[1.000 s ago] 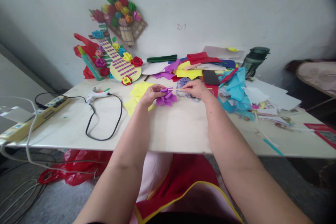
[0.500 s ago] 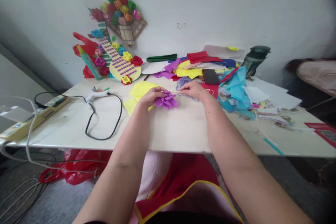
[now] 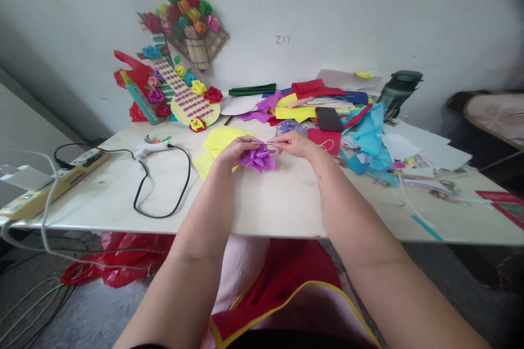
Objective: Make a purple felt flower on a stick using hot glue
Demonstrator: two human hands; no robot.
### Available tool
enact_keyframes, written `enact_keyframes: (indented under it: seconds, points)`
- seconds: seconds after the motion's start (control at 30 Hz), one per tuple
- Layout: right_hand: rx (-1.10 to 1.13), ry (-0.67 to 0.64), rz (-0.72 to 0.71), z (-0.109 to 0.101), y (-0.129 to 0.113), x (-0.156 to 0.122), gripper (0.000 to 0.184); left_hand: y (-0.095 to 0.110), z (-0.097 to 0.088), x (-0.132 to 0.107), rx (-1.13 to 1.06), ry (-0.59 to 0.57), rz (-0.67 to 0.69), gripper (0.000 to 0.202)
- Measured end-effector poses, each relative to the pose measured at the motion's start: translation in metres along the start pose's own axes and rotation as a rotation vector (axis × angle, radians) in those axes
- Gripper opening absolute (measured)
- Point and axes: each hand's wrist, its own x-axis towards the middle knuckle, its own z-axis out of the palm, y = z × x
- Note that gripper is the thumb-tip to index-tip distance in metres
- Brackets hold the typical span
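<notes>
My left hand (image 3: 235,150) is closed on a purple paper flower (image 3: 258,158) just above the white table (image 3: 266,202). My right hand (image 3: 295,144) pinches a thin wooden stick (image 3: 268,143) that runs into the flower's top. The two hands almost meet over the flower. Yellow paper sheets (image 3: 216,144) lie under and behind my left hand.
A white glue gun (image 3: 152,146) with a black cord (image 3: 164,191) lies at left, beside a power strip (image 3: 49,185). A paper-flower guitar (image 3: 184,95) leans on the wall. Coloured paper scraps (image 3: 360,136), a phone (image 3: 328,119) and a dark bottle (image 3: 395,92) crowd the right.
My right hand has slid left along the stick toward my left hand. The purple flower has turned slightly in my left hand and sits a little further left.
</notes>
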Motion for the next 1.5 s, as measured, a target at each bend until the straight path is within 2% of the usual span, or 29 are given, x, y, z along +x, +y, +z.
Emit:
enact_keyframes:
  seconds: [0.13,0.33,0.53,0.67,0.83,1.0,1.13,1.33,1.5]
  points:
    - [-0.034,-0.003,-0.002,0.001,-0.006,0.001,0.038,-0.002,-0.001,0.003,-0.007,0.001,-0.001,0.019]
    - [-0.009,-0.024,0.013,0.002,-0.005,0.003,0.042,-0.003,0.0,0.003,-0.013,-0.061,-0.002,0.023]
    - [0.027,-0.051,-0.012,0.006,-0.006,0.004,0.041,-0.003,0.003,0.003,-0.016,-0.003,-0.009,0.018]
    - [0.024,-0.055,-0.066,0.008,-0.005,0.005,0.041,-0.003,0.002,0.003,0.003,-0.013,-0.008,0.018]
    - [0.044,-0.011,-0.09,0.011,-0.003,0.006,0.04,-0.005,-0.001,0.005,-0.013,-0.046,-0.004,0.013]
    - [0.064,0.008,-0.09,0.014,0.003,0.008,0.037,-0.006,-0.001,0.007,-0.073,0.012,-0.026,0.01]
    - [0.064,0.002,-0.103,0.016,0.006,0.009,0.036,-0.004,0.001,0.006,-0.059,0.013,-0.026,0.007]
    - [0.048,0.028,-0.097,0.016,0.003,0.008,0.036,-0.003,0.001,0.004,-0.029,-0.008,-0.007,0.011]
    - [-0.028,0.112,-0.055,0.018,-0.001,0.009,0.031,-0.006,-0.001,0.006,0.01,-0.024,0.034,0.014]
